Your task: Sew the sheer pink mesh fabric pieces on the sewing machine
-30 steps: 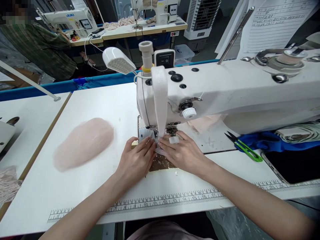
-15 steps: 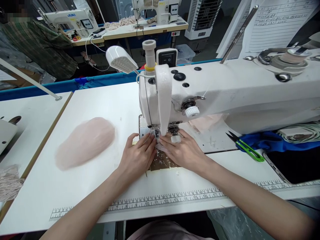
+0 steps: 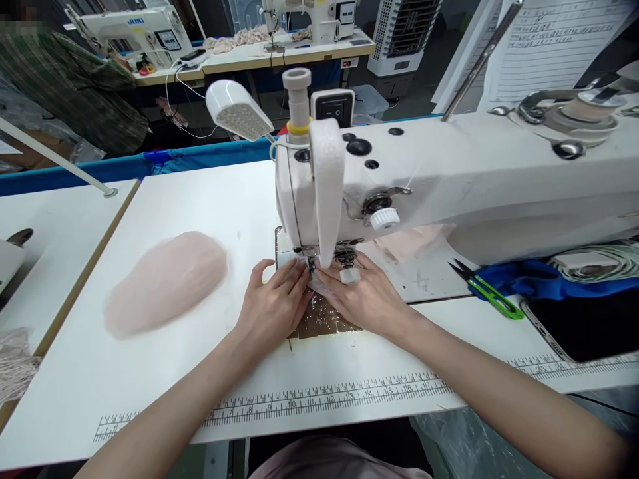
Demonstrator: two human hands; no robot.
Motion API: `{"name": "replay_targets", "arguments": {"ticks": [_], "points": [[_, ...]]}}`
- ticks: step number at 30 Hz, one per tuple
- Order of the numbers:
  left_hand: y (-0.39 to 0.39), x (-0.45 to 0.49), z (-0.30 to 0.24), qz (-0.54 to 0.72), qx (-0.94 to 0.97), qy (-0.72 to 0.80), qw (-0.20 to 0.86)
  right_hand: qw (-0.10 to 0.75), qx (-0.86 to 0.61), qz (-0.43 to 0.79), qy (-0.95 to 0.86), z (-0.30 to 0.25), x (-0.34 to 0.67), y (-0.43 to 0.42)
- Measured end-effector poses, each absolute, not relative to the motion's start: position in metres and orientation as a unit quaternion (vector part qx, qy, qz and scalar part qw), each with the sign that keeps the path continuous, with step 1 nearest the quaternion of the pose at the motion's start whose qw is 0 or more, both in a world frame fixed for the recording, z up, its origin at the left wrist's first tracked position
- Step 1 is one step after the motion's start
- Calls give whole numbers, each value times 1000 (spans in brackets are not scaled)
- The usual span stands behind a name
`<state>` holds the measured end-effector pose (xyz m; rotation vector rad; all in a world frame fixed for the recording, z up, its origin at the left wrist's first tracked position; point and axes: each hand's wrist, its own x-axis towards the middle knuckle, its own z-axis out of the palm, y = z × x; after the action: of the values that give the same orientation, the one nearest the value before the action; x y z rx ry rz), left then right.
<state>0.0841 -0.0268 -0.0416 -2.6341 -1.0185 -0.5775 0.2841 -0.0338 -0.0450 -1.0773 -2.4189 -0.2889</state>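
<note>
Across the full width of the station lies a white worktable [image 3: 249,206]; mounted on it is a white sewing machine [image 3: 449,166]. A pale pink fabric piece [image 3: 167,283] lies flat to the left, apart from the hands. The left hand [image 3: 273,299] and right hand [image 3: 367,293] are palm down, fingers extended and slightly bent, either side of the presser-foot area. Green-handled snips [image 3: 492,291] rest to the right. The smallest item, a sheer fabric edge [image 3: 316,284], sits under the fingertips at the needle; whether it is pinched or only pressed cannot be told.

Caution: fingertips are close beside the needle area; a slip toward it could cause injury. Uneven hand pressure would likely pucker or skew the thin fabric.

Markings: handwriting on the ruled papers [image 3: 554,53] is illegible. A background machine [image 3: 134,36] is labelled JUKI. The table's printed ruler scale [image 3: 329,398] carries numbered graduations, 10 and 15 among them.
</note>
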Motion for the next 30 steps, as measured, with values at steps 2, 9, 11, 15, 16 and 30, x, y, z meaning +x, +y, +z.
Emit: {"name": "replay_targets", "arguments": {"ticks": [2, 9, 11, 15, 16, 30], "points": [[-26, 84, -42, -196, -906, -352, 133, 235, -393, -113, -882, -45, 284, -34], [-28, 84, -43, -191, -905, -353, 139, 238, -392, -110, -882, -44, 285, -34], [-28, 84, -44, -191, -906, -353, 138, 242, -389, -95, -884, -45, 287, -33], [-26, 81, -41, -192, -904, -349, 151, 241, -420, -77, -872, -45, 290, -29], [-26, 79, -39, -193, -900, -355, 162, 234, -434, -82, -866, -44, 291, -29], [-31, 71, -21, -227, -881, -344, 233, 228, -414, -151, -868, -36, 300, -29]]}}
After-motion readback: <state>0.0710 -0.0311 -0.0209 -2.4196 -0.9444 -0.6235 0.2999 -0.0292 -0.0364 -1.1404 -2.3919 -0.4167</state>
